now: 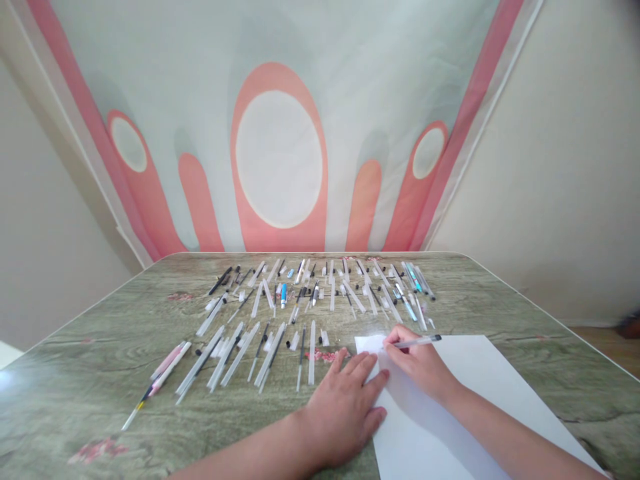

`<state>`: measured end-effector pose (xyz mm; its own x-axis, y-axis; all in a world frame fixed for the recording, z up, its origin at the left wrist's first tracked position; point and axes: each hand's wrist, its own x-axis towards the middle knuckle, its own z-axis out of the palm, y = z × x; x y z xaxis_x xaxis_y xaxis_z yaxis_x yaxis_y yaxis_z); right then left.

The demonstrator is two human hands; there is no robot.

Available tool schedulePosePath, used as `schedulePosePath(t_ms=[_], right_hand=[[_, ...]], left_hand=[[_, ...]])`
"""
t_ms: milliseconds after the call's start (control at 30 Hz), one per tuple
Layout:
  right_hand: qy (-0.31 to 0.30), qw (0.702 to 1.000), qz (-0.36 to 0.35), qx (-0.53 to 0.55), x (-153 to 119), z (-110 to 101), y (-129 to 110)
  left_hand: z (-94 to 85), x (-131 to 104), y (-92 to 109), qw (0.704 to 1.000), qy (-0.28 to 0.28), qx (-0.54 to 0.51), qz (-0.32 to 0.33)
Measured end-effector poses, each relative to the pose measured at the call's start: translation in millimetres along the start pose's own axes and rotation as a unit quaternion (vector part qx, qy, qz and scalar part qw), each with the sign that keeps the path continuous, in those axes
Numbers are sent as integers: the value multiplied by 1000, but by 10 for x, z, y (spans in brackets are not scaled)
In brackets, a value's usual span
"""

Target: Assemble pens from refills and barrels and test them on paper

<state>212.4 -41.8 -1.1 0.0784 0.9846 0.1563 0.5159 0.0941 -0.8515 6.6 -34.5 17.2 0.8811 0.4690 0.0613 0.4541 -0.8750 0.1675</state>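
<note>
Our right hand (411, 363) pinches a pen (419, 341) over the white paper (475, 357); our left hand (343, 410), fingers spread, lies across its left edge, near clear tubes (312, 353).

a wood-grain tabletop (240, 427) with pink flower prints (100, 451) carries pen parts in three rough rows: translucent barrels (312, 353), dark refills (301, 360), small black pieces (288, 345). a blue barrel (284, 294) lies in the middle row, pink barrel pieces (167, 361) at the near row's left end, a white sheet of paper (500, 387) to the right.
</note>
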Motion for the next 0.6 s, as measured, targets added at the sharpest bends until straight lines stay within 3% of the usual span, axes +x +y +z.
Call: schedulePosePath(t_ms=[600], right_hand=[[-7,1000,-17,-25,-11,-9,-7]], left_hand=[[11,-4,5,1000,13,-5,1]])
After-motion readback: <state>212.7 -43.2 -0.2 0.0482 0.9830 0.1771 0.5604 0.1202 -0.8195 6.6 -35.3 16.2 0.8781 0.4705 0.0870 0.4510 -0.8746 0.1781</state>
